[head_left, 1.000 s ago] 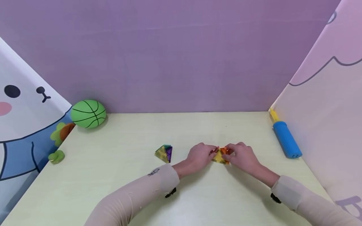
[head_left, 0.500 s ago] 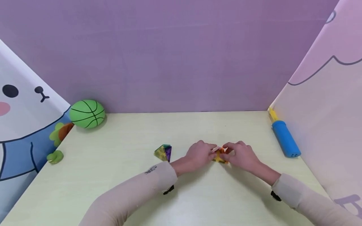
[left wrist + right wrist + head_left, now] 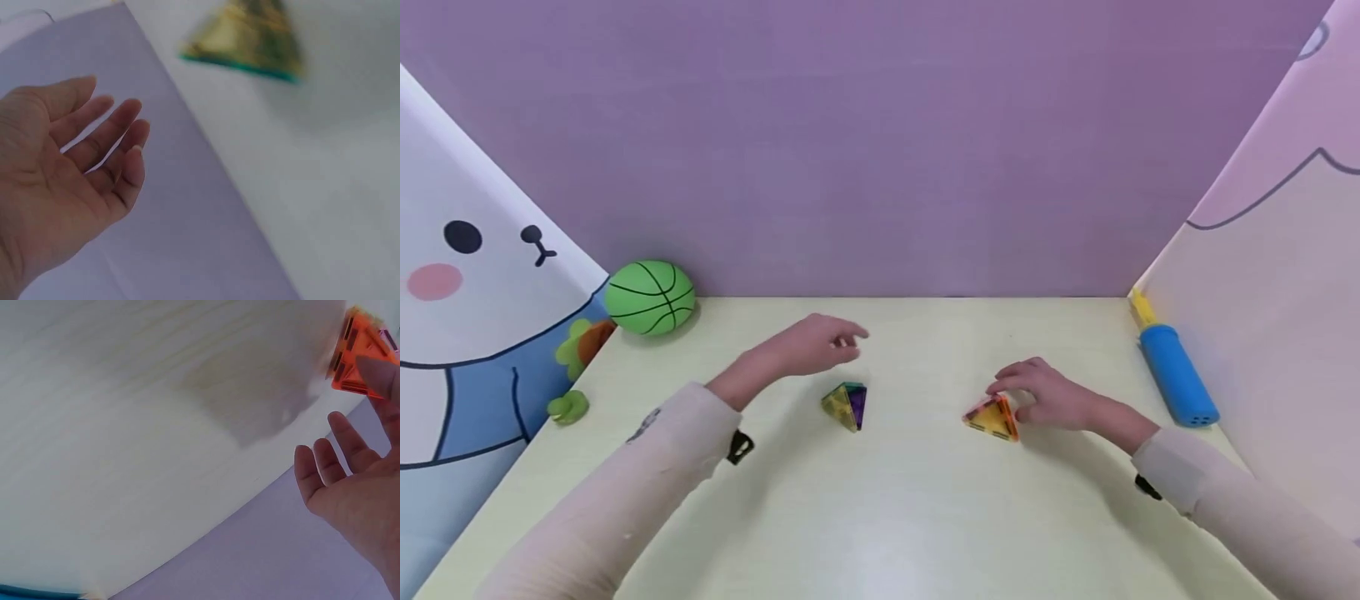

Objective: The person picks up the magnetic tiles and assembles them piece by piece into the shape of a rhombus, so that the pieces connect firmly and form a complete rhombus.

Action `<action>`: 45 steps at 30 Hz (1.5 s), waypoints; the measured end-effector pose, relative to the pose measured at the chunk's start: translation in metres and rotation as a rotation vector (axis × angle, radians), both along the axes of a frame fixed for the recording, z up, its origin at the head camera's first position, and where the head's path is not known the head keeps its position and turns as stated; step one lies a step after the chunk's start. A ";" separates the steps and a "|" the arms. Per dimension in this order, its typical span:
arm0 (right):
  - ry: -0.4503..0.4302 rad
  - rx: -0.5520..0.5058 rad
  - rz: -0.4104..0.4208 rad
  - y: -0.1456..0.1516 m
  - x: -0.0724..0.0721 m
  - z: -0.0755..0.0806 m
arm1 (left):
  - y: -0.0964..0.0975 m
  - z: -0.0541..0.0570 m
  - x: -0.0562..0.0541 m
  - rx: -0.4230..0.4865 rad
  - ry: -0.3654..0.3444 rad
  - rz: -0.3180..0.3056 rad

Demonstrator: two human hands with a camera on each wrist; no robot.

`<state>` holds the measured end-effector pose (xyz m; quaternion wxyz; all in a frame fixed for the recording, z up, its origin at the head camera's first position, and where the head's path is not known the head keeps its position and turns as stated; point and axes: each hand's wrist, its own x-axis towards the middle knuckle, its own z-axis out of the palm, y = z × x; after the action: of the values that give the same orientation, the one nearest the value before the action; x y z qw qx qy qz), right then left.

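Observation:
Two small pyramids of translucent magnetic tiles stand on the table. The left one (image 3: 845, 406) shows yellow, purple and green faces; it appears blurred in the left wrist view, a yellow pyramid (image 3: 247, 37) with a green lower edge. My left hand (image 3: 816, 343) is raised beyond it to the left, fingers loosely bent around nothing. Farther right is a pyramid (image 3: 992, 418) with yellow, orange and pink faces. My right hand (image 3: 1054, 397) pinches it between thumb and index finger. In the right wrist view the thumb lies over its orange face (image 3: 357, 353), the other fingers spread apart.
A green ball (image 3: 651, 298) with basketball lines sits at the back left corner. Nearer on that side is a small green toy (image 3: 568, 407). A blue hand pump (image 3: 1178, 375) with a yellow nozzle lies along the right edge. Printed cloth walls (image 3: 895, 167) border the table.
My left hand has let go of the right pyramid and moved left and up, past the other pyramid. My right hand stays at the right pyramid. The head view has shifted slightly.

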<state>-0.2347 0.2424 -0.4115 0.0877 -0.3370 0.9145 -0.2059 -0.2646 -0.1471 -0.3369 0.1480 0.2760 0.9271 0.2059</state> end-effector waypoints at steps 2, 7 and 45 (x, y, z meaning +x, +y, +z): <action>0.012 0.016 -0.032 0.003 0.003 0.000 | -0.020 -0.010 -0.002 -0.038 -0.030 -0.026; 0.009 0.026 -0.084 0.011 0.015 -0.003 | -0.052 -0.040 0.001 -0.121 -0.085 -0.051; 0.327 -0.100 -0.059 0.003 0.027 -0.032 | -0.029 -0.103 0.017 -0.068 0.263 -0.127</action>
<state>-0.2080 0.2449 -0.4437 -0.0850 -0.3429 0.9148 -0.1958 -0.2477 -0.1764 -0.4399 0.0472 0.3537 0.9255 0.1268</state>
